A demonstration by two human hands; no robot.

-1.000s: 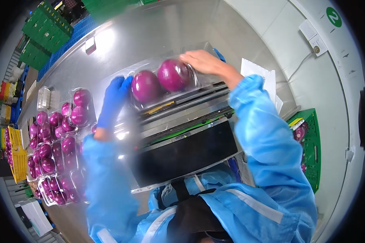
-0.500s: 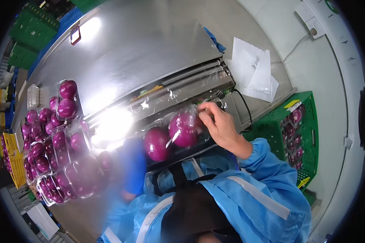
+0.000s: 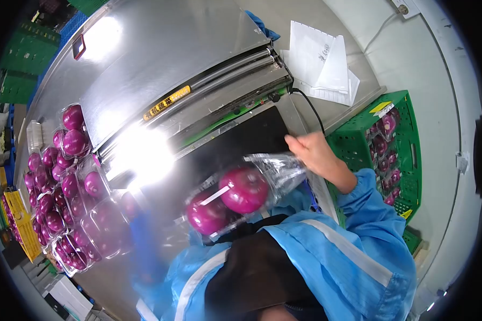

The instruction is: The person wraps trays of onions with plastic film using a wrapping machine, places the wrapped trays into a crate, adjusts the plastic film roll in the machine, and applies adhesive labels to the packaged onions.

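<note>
My right hand [image 3: 317, 155] is closed, pinching a gathered end of clear plastic film [image 3: 284, 170]. That film stretches left to a pack of large red onions [image 3: 245, 190], which is tilted in front of my body with a white strip across it. My left hand [image 3: 147, 241], in a blue glove, is smeared by motion at the left of the pack, and its fingers do not show clearly. Behind the pack stands a wrapping machine with a black plate [image 3: 241, 140], metal rollers [image 3: 225, 69] and a yellow label [image 3: 166, 102].
Clear trays of red onions [image 3: 53, 203] crowd the table's left side. Beyond them is a yellow crate [image 3: 22, 227]. At right stands a green crate [image 3: 412, 155] holding packed onions. White papers [image 3: 318, 59] and a black cable [image 3: 311, 104] lie beyond the machine.
The onion pack has come off the machine's plate toward my body and tilted. My right hand has moved right, drawing the film out taut. The blue-gloved left hand has moved left and down.
</note>
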